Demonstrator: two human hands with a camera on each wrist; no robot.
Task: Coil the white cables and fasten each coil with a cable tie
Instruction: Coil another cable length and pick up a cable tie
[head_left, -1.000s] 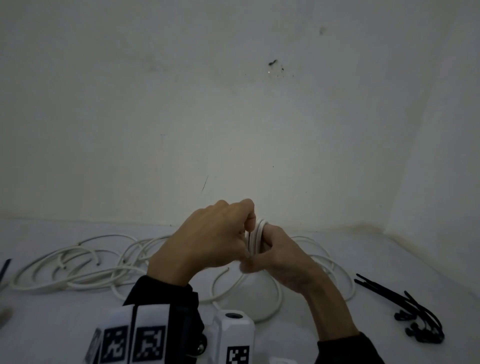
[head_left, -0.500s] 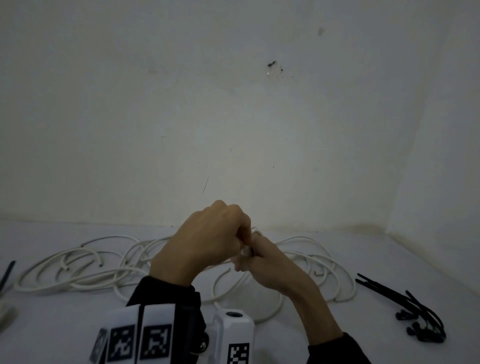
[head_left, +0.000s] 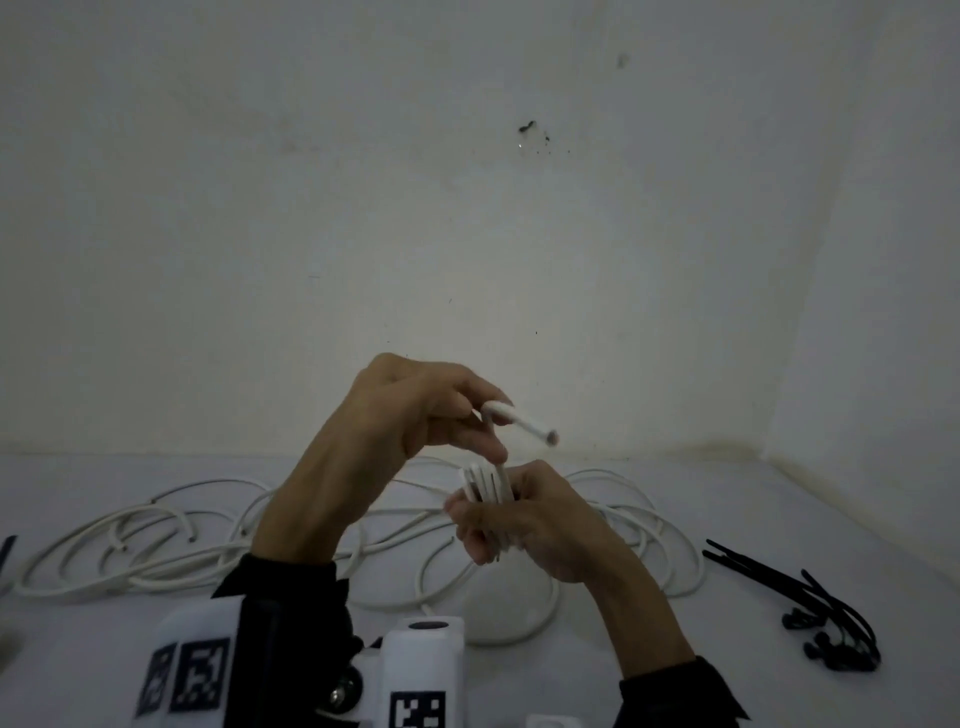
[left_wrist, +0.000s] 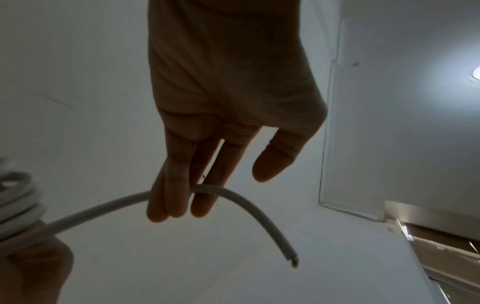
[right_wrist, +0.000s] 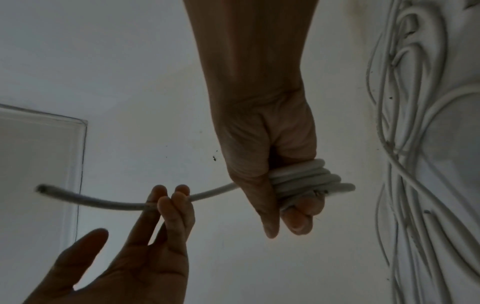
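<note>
My right hand (head_left: 524, 525) grips a small tight coil of white cable (head_left: 485, 484) above the table, with several turns wrapped together (right_wrist: 309, 178). My left hand (head_left: 467, 421) is just above it and holds the free tail of the same cable (left_wrist: 233, 197) pinched between its fingers. The cut end of the tail (head_left: 551, 437) sticks out to the right. In the right wrist view the tail (right_wrist: 103, 202) runs from the coil through the left hand's fingers (right_wrist: 166, 203). A bundle of black cable ties (head_left: 810, 603) lies on the table at the right.
Several loose white cables (head_left: 156, 545) sprawl over the white table behind and under my hands, from far left to right of centre. A white wall stands close behind and to the right. A dark tie end (head_left: 6, 553) shows at the left edge.
My left hand has lifted up off the right hand, drawing the cable's free end out above the coil. The coil now shows in the right hand, which has dropped slightly.
</note>
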